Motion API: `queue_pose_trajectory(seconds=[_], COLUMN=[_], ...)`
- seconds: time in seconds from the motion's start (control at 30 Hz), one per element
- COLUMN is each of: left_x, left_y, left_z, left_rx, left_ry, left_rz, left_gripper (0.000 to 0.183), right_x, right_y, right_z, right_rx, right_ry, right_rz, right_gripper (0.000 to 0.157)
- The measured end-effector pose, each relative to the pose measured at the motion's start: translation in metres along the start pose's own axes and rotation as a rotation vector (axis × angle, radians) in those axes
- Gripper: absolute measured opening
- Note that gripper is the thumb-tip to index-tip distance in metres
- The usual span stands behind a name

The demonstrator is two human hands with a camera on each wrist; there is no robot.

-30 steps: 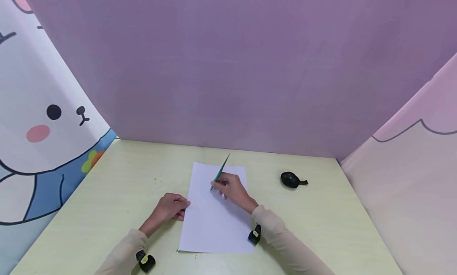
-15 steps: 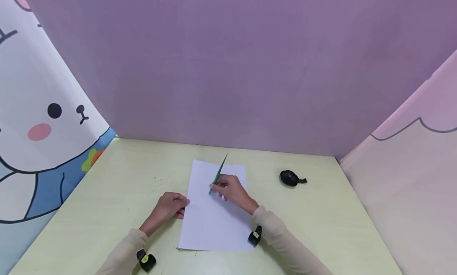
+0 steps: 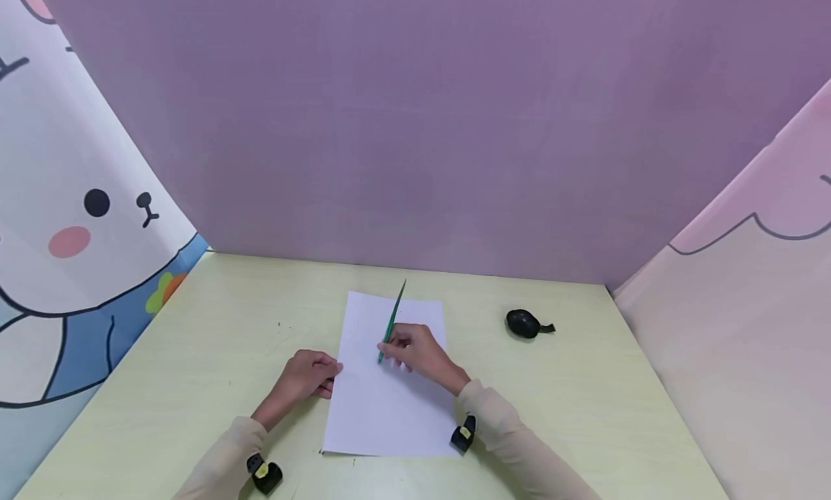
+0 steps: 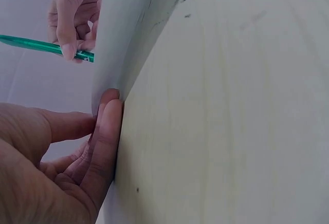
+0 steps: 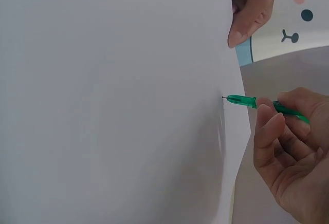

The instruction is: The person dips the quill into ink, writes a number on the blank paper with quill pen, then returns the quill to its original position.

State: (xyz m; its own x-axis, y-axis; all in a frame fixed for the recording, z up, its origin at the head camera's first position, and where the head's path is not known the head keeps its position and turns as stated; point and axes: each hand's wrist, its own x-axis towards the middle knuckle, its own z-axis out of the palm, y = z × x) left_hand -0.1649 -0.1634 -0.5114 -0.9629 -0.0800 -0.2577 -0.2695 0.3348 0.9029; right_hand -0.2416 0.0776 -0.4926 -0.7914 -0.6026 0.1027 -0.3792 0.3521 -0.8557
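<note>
A white sheet of paper (image 3: 383,420) lies on the table, its long side running away from me. My right hand (image 3: 418,352) grips a slim green pen (image 3: 392,319) over the upper middle of the sheet. In the right wrist view the pen's fine tip meets the paper, and a faint line or crease runs down from it. My left hand (image 3: 308,376) pinches the sheet's left edge. The left wrist view shows the left thumb (image 4: 72,125) on one face of the paper and fingertips (image 4: 110,113) behind it; the edge there is lifted off the tabletop.
A small black rounded object (image 3: 522,324) with a short tail sits on the pale table (image 3: 571,399) to the right. Behind stands a purple wall (image 3: 415,125), with a cartoon-printed panel (image 3: 71,291) on the left and a pink-and-cream one (image 3: 746,327) on the right.
My right hand has drawn the pen a short way down the sheet toward me, and the pen stands slightly more upright. The left hand keeps its pinch on the paper's edge.
</note>
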Motion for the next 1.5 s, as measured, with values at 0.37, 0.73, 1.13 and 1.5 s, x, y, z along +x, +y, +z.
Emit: queue_pose_trajectory(seconds=[0.37,0.73,1.13,1.5], left_x=[0.000,-0.001,-0.002,0.000], left_y=[-0.001,-0.001,0.001,-0.001], left_z=[-0.001,0.001,0.002,0.002], left_rx=[-0.005,-0.002,-0.013,0.003], left_ry=[-0.013,0.010,0.009,0.012], left_rz=[0.005,0.012,0.019,0.012], left_gripper=[0.016,0.016,0.018,0.016], right_x=[-0.004,-0.010,-0.016,-0.022], right_y=[0.002,0.004,0.004,0.004], right_z=[0.000,-0.002,-0.008,-0.007], right_rx=[0.000,0.003,-0.010,-0.034], right_ry=[0.005,0.003,0.009,0.026], right_rz=[0.005,0.012,0.017,-0.018], right_gripper=[0.011,0.013,0.014,0.013])
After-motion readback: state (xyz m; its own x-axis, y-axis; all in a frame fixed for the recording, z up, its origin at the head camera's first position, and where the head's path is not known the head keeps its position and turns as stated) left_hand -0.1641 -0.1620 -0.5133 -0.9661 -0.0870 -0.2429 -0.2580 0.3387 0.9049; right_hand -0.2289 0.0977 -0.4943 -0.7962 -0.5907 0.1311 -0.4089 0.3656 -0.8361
